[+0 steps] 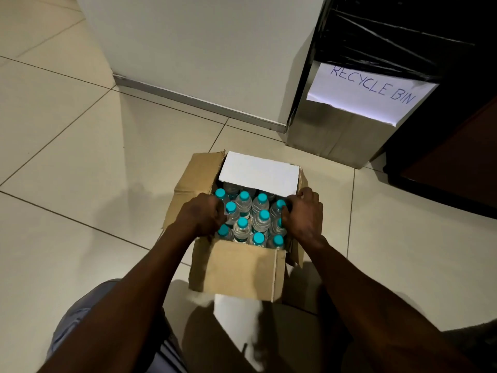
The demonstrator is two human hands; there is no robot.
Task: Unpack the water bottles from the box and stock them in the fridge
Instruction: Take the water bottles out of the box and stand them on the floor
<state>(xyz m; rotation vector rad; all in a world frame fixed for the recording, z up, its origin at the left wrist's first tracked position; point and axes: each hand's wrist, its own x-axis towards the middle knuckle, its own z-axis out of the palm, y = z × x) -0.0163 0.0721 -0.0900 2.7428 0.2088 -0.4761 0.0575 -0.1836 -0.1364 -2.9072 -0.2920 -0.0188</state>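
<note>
An open cardboard box stands on the tiled floor in front of me. Several clear water bottles with teal caps stand upright inside it, packed close. My left hand reaches into the box's left side with its fingers curled round a bottle there. My right hand is at the right side, fingers curled round a teal-capped bottle by the box wall. The far flap stands up and shows its white face. The fridge is not in view.
A white wall or cabinet side with a metal skirting rises behind the box. A steel bin with a black liner and a paper sign reading RECYCLE BIN stands at the right. Dark wooden furniture lies farther right. My knee shows lower left.
</note>
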